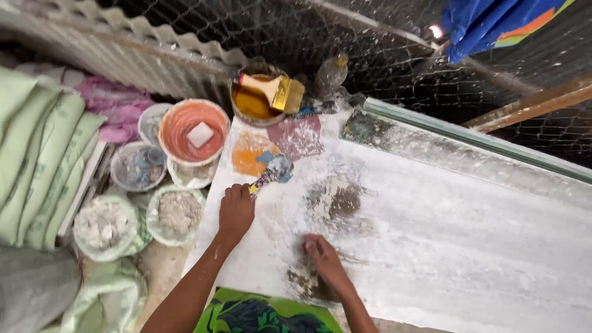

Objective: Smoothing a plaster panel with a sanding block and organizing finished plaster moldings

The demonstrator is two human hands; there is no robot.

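Note:
My left hand (235, 209) is closed around the handle of a small putty knife (273, 171), whose blade lies on the white, powder-coated slab (431, 240). My right hand (324, 259) presses flat on the slab, fingers together over a dark worn patch (336, 200) where the white coat is rubbed through. A second dark patch sits just under my right wrist.
An orange tub (194, 129) holding a white block, a tin of amber liquid (256, 102) with a brush (277, 89) across it, and bowls of grey powder (179, 213) stand left of the slab. Green sacks (43, 154) lie far left. Wire mesh (370, 55) backs everything.

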